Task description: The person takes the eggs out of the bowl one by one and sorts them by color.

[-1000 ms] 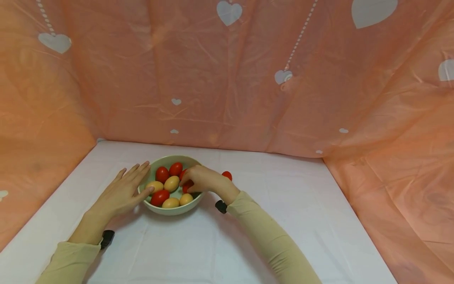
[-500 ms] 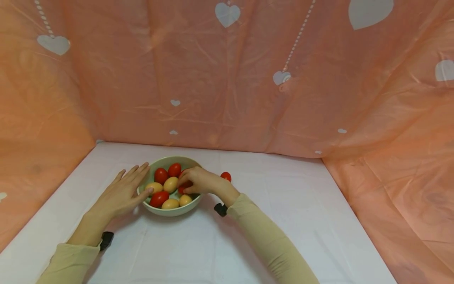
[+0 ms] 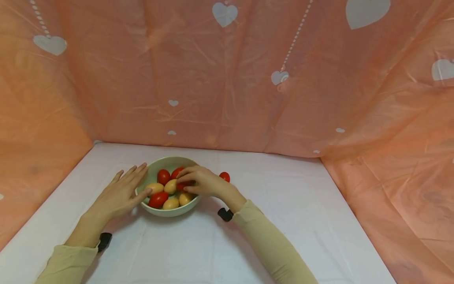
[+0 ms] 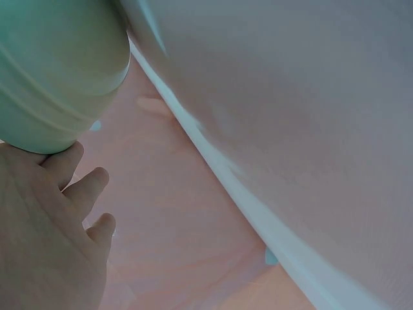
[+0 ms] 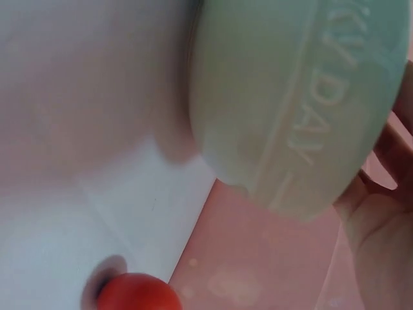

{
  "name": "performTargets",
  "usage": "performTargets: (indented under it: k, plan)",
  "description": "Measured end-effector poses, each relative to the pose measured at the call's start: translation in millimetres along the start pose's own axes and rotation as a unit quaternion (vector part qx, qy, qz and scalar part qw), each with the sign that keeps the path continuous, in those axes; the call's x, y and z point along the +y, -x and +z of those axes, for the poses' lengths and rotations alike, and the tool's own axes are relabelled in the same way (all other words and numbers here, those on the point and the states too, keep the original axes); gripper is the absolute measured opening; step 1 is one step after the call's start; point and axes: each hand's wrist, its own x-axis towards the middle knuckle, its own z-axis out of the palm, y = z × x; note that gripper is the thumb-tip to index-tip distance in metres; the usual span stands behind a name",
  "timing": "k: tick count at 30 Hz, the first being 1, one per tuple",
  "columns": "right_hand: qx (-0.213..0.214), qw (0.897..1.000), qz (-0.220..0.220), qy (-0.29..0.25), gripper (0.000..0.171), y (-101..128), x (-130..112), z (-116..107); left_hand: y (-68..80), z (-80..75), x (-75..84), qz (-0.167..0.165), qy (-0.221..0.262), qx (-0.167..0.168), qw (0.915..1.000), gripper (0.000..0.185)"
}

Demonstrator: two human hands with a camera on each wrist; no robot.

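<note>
A pale green bowl (image 3: pixel 166 212) stands on the white table and holds several red and yellow egg-shaped pieces. My left hand (image 3: pixel 139 182) lies flat with straight fingers against the bowl's left side, thumb at the rim. My right hand (image 3: pixel 185 182) reaches over the bowl's right rim and pinches a red piece (image 3: pixel 181 185) between curled fingers and thumb. The left wrist view shows the bowl's outer wall (image 4: pixel 51 71) with my fingers (image 4: pixel 71 187) touching it. In the right wrist view the bowl's wall (image 5: pixel 290 97) bears raised letters.
One red piece (image 3: pixel 224 176) lies on the white tablecloth (image 3: pixel 283 205) just right of the bowl, also seen as the red piece (image 5: pixel 139 294). Orange sheets printed with white hearts (image 3: pixel 227 79) wall in the back and both sides.
My right hand's fingers have closed round a red piece in the bowl and the wrist has drawn back slightly. The left hand and the bowl stay put.
</note>
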Motion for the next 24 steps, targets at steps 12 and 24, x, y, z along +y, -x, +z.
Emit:
performTargets:
  k: [12, 24]
  plan:
    - [0.149, 0.988, -0.03, -0.005, 0.03, 32.8, 3.0, -9.6, 0.3, 0.8, 0.0, 0.006, -0.005, 0.012, 0.9999, 0.079]
    - [0.249, 0.968, -0.026, 0.007, 0.028, 69.1, 23.4, -16.4, -0.7, 1.2, -0.2, 0.0, -0.007, 0.001, 1.0, 0.08]
